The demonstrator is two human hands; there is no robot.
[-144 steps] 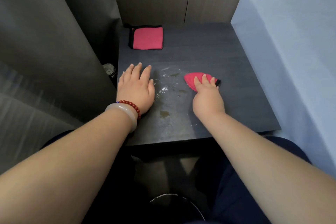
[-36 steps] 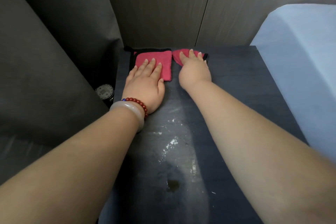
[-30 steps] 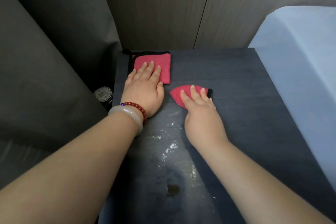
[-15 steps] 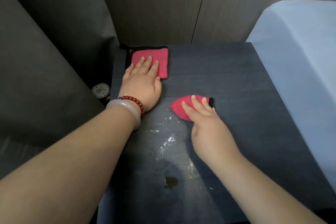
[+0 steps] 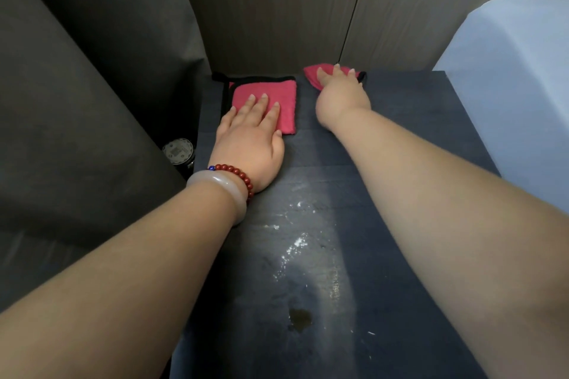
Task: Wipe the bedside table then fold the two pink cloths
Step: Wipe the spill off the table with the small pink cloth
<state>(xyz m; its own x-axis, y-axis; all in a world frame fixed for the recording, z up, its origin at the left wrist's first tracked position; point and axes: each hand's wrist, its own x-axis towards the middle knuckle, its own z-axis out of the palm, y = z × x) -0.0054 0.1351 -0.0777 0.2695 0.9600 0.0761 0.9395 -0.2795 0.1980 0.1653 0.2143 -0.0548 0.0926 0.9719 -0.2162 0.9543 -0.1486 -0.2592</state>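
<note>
Right grip (image 5: 341,95) flat on crumpled cloth (image 5: 311,74); left grip (image 5: 249,138) on folded cloth (image 5: 284,94).

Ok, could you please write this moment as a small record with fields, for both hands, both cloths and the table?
left hand: flat, fingers straight, resting on the folded pink cloth
right hand: fingers straight, pressing on the bunched pink cloth
folded pink cloth: far left corner, black edging
bunched pink cloth: far edge, by the wall
bedside table: dark; white specks and a brownish spot toward the near edge
</note>
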